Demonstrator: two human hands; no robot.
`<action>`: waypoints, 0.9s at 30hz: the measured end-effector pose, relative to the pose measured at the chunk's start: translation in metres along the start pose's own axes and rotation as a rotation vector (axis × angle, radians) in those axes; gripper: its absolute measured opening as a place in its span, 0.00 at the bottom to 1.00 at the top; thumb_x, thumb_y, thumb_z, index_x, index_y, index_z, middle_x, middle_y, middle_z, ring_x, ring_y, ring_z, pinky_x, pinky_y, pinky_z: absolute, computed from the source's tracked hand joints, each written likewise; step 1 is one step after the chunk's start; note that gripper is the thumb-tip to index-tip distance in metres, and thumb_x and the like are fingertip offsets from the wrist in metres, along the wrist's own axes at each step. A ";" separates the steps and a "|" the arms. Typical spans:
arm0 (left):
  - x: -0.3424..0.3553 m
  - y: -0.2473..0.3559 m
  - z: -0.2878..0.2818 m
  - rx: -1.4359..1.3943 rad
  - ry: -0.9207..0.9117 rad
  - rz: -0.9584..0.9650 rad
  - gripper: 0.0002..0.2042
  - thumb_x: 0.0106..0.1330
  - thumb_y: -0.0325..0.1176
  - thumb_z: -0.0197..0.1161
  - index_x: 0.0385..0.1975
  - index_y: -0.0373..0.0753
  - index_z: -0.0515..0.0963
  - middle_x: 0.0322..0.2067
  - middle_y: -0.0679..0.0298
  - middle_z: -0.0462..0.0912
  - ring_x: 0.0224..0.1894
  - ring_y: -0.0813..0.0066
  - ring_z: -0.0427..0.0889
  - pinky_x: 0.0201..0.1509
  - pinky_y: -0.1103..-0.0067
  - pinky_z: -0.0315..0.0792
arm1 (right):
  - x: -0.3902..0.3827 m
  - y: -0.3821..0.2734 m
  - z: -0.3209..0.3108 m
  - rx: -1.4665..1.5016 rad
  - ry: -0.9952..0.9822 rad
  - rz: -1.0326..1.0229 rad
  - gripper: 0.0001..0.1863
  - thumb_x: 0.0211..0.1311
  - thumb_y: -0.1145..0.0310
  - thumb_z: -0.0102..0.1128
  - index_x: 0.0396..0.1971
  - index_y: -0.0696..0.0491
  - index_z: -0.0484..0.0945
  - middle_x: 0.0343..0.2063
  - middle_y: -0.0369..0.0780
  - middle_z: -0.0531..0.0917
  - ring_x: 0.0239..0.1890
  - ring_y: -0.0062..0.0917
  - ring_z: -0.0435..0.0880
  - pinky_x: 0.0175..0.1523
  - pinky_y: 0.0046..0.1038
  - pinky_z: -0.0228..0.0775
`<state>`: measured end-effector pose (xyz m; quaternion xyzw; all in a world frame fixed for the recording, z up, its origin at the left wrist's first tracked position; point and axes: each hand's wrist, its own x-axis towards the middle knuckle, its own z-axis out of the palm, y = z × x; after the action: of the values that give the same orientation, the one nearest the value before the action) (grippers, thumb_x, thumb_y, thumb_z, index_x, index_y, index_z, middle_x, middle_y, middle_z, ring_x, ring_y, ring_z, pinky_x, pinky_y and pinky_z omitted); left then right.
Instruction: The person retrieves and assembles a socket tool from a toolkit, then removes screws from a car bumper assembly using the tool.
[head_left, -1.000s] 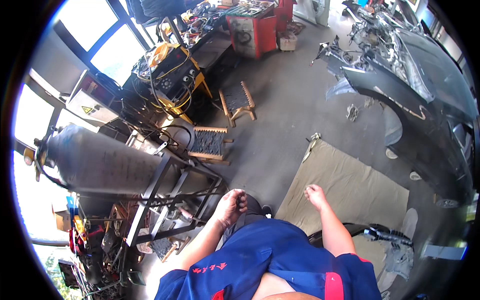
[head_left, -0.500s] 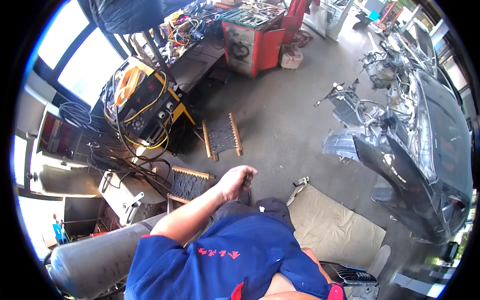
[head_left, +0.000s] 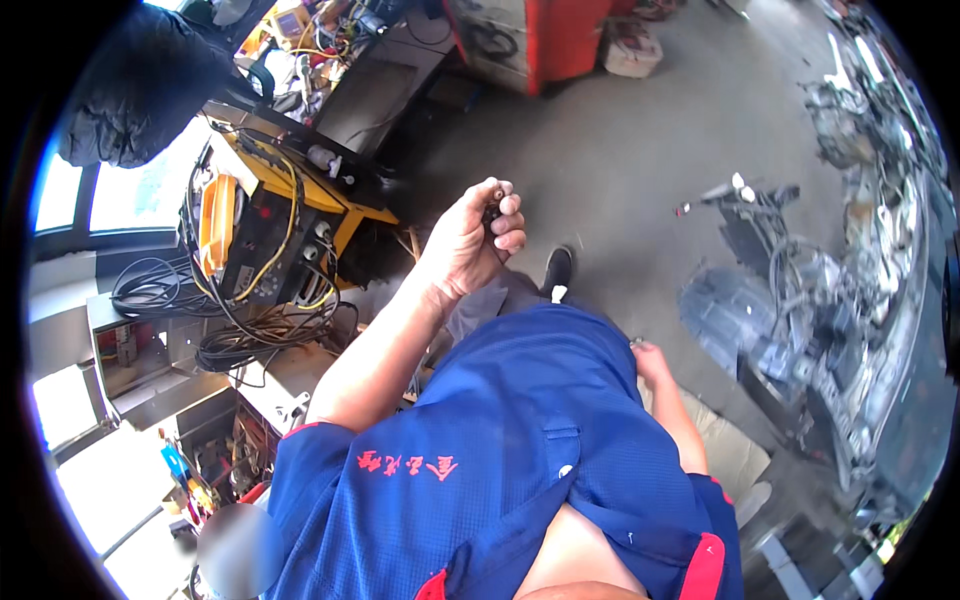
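Note:
My left hand is raised in front of my body, palm turned up and fingers curled in. Between its fingers and palm sit several small dark metal pieces, perhaps bolts or screws; their exact shape is too small to tell. My right hand hangs low beside my right hip, its fingers drawn together and partly hidden by my blue shirt. A tiny pale glint shows at its fingertips, but what it is I cannot make out.
To the left stands a yellow-and-black machine with coiled cables. A red cabinet and a whitish jug are ahead. At the right is a partly dismantled car. A beige pad lies behind my right arm.
My left hand has moved up and turned, now showing its palm and the small pieces. My right hand has come into view. The whole view has shifted, and a dark shoe now shows.

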<state>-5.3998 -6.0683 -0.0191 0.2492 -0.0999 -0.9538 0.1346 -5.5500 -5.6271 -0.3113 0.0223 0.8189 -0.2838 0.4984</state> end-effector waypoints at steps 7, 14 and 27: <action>0.117 0.090 0.009 -0.237 -0.061 0.145 0.14 0.76 0.43 0.60 0.29 0.43 0.80 0.22 0.73 0.71 0.23 0.83 0.62 0.23 0.84 0.59 | 0.101 -0.285 -0.110 0.101 0.060 -0.266 0.18 0.74 0.66 0.54 0.57 0.60 0.77 0.39 0.38 0.86 0.35 0.18 0.82 0.40 0.23 0.75; 0.277 0.217 0.029 -0.247 -0.159 0.110 0.16 0.78 0.44 0.57 0.28 0.44 0.79 0.21 0.73 0.69 0.22 0.82 0.61 0.23 0.84 0.58 | 0.184 -0.443 -0.129 0.143 0.076 -0.243 0.20 0.73 0.66 0.55 0.58 0.61 0.75 0.39 0.42 0.86 0.34 0.22 0.84 0.37 0.26 0.77; 0.464 0.420 0.091 -0.126 0.011 0.113 0.18 0.79 0.44 0.51 0.24 0.46 0.68 0.20 0.71 0.64 0.21 0.80 0.59 0.22 0.82 0.56 | 0.286 -0.784 -0.122 0.011 -0.043 -0.391 0.20 0.74 0.65 0.56 0.59 0.60 0.76 0.44 0.40 0.86 0.44 0.22 0.84 0.50 0.26 0.76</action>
<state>-5.7482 -6.5953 -0.0408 0.2396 -0.0528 -0.9477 0.2040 -6.0422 -6.2952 -0.1593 -0.1404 0.7954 -0.3798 0.4509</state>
